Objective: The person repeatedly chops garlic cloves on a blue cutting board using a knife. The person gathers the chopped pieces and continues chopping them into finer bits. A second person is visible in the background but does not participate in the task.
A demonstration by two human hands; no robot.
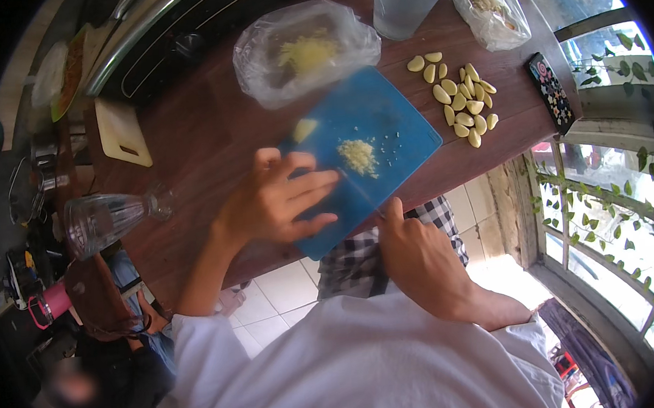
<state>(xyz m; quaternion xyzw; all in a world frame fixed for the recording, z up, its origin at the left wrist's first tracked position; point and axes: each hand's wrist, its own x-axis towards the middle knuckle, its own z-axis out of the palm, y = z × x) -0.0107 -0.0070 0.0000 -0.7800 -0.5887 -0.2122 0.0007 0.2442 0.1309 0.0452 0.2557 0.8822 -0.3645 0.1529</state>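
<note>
A blue cutting board (377,104) lies at the table's front edge, with a small mound of minced garlic (358,156) and scattered bits on it. My right hand (422,260) grips a knife (363,193) by its handle, which the fingers mostly hide. The thin, slightly blurred blade points away from me across the board, its tip close to the mound. My left hand (287,198) hovers over the board's left part with fingers spread; its fingertips are near the blade tip, and I cannot tell whether they touch. Beyond it sits a pale yellow chunk (304,130).
Peeled garlic cloves (459,101) lie right of the board. Behind are a plastic bag with chopped yellow bits (308,52), a clear cup (410,5) and another bag (487,11). A phone (551,91) lies right; a white board (122,133), footed glass (106,222) and seated person (111,378) are left.
</note>
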